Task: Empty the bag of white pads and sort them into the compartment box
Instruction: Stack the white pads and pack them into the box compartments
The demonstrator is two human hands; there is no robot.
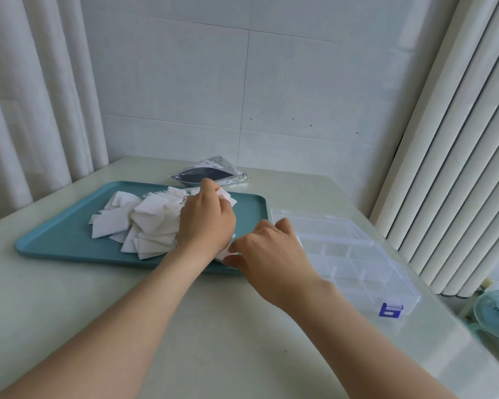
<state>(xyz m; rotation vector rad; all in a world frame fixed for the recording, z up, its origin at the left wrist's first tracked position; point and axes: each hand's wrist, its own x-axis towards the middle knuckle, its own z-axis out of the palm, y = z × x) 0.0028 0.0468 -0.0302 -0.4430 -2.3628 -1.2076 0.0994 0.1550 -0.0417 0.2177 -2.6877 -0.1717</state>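
Pad sorting on pale table [69, 298], both hands low over teal tray [55, 240].
Just right of tray: clear compartment box [357, 254], open, lid lying back at far side. On tray: loose heap of white pads [144, 223], spread over middle and right. Behind tray, flat on table: bag [208, 172], dark inside, silver printed edge. Left hand [205, 223] on heap's right side, fingers curled down and clamped on white pads. Right hand [268, 254] at tray's near right corner, close beside box, fingers curled round white pads, white edges poking out by thumb and knuckles. Blue latch [390, 310] at box's near end.
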